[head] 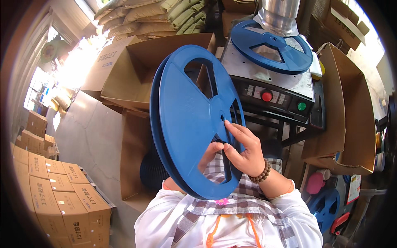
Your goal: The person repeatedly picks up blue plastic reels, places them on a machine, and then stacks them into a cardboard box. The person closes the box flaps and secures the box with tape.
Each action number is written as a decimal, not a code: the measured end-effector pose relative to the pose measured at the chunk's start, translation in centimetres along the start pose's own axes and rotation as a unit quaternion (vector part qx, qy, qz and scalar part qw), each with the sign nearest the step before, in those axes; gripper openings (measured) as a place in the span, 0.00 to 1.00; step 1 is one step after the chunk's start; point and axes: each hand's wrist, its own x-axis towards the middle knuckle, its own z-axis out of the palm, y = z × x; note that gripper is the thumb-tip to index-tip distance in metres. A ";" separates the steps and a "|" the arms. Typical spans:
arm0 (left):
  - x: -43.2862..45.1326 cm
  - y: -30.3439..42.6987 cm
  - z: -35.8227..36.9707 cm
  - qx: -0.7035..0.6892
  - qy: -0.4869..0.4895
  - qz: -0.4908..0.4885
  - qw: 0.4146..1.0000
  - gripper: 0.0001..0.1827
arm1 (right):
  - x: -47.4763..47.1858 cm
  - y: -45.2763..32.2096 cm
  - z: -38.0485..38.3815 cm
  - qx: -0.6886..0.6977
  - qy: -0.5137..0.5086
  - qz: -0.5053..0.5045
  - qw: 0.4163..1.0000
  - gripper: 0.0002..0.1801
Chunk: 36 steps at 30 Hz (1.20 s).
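A blue plastic reel [186, 102] with two flanges and cut-out windows stands tilted in front of my chest. My left hand [209, 155] supports it from behind; only part of the fingers shows through the lower window, the rest is hidden by the flange. On the near side, my right hand [246, 148], with a beaded bracelet on its wrist, grips the reel around its hub. Its index fingertip touches beside the centre hole, and its thumb lies at the edge of the lower window. A small dark bit near the thumb is too small to make out.
Ahead is a machine [269, 90] with red and green buttons; a blue reel flange [260, 52] lies under its metal cylinder [280, 15]. Open cartons [124, 83] [356, 102] flank it. Another carton [133, 161] holds dark ribbed discs. Stacked cartons [59, 192] stand at left.
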 end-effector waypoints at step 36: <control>9.2 0.9 7.8 0.471 -0.224 0.432 0.736 0.37 | -4.8 1.8 -10.8 0.467 0.033 0.132 0.874 0.52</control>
